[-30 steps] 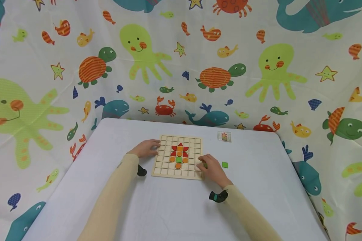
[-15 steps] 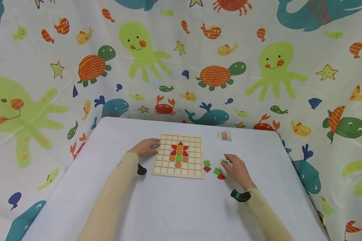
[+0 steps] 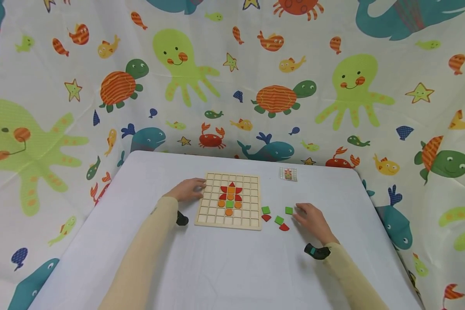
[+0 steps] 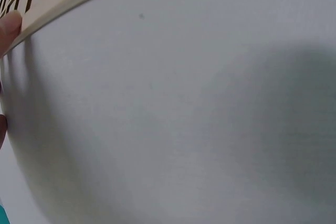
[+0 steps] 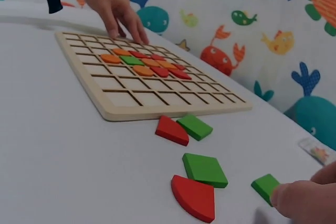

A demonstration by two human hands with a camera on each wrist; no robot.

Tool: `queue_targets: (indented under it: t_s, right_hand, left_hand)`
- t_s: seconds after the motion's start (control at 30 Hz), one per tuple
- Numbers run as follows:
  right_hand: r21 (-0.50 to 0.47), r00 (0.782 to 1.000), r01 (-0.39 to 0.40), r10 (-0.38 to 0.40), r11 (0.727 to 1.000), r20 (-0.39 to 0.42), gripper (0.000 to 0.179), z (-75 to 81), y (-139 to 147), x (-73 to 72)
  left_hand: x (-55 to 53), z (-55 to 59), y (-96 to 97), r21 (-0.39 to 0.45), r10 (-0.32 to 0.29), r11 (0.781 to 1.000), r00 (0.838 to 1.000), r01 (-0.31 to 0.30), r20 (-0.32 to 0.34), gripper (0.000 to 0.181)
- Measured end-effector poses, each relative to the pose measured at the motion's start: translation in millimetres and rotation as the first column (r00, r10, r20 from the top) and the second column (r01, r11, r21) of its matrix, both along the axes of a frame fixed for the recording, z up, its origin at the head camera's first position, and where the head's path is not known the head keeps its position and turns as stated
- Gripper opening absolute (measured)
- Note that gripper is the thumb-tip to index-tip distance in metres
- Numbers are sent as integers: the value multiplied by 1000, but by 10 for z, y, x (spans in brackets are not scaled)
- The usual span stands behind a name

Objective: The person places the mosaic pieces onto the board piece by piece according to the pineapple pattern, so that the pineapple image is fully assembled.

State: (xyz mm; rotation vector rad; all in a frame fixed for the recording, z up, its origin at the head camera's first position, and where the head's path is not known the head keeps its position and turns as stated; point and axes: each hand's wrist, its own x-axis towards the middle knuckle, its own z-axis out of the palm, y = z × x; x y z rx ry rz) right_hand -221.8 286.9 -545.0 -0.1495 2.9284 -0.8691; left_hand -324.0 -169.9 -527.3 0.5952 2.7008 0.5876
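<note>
My left hand [image 3: 185, 190] rests at the left edge of a wooden grid board [image 3: 213, 218]; its thumb [image 4: 11, 23] touches the rim in the left wrist view. Orange, red and green pieces form a figure in the board's middle, with a green square [image 3: 230, 204] at its lower centre. Right of the board, my right hand [image 3: 313, 221] is beside a loose green square tile [image 3: 289, 210], the fingertips right at its edge. In the right wrist view the thumb [image 5: 302, 199] overlaps a corner of that tile.
Two more green squares [image 5: 205, 170] [image 5: 195, 126] and two red quarter-circles [image 5: 194, 198] [image 5: 172, 130] lie between the board and my right hand. A small pattern card [image 3: 288, 174] lies farther back. A sea-animal curtain [image 3: 224, 86] hangs behind the white table [image 3: 232, 267].
My right hand has moved right from the board's edge, uncovering two green squares and two red quarter-circles on the table. The left hand stays at the board.
</note>
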Motion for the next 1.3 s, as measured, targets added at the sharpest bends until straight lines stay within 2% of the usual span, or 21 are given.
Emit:
queue_targets:
  t_s: [0.17,0.5,0.8,1.1,1.3]
  right_hand:
    - [11,1000,-17,17,1000,13,53,-34,-24,-35]
    - [35,999,-47,48,998,-20,53,-63,-98,-42]
    - [13,995,-75,75,997,-62,40,-64,-166,-48]
    - [29,991,-69,72,997,-110,29,-101,-177,-58]
    - [35,991,-67,71,997,-110,27,-103,-172,-63]
  left_hand:
    - [5,1,-4,3,-6,1000,1000,6,-4,47]
    - [-19,-50,-10,-15,10,1000,1000,-10,7,49]
    - [-18,-73,-6,-6,25,1000,1000,-25,18,50]
    - [-14,-59,-2,-23,4,1000,1000,-4,-5,50]
    - [-16,-49,-2,-16,18,1000,1000,-18,10,50]
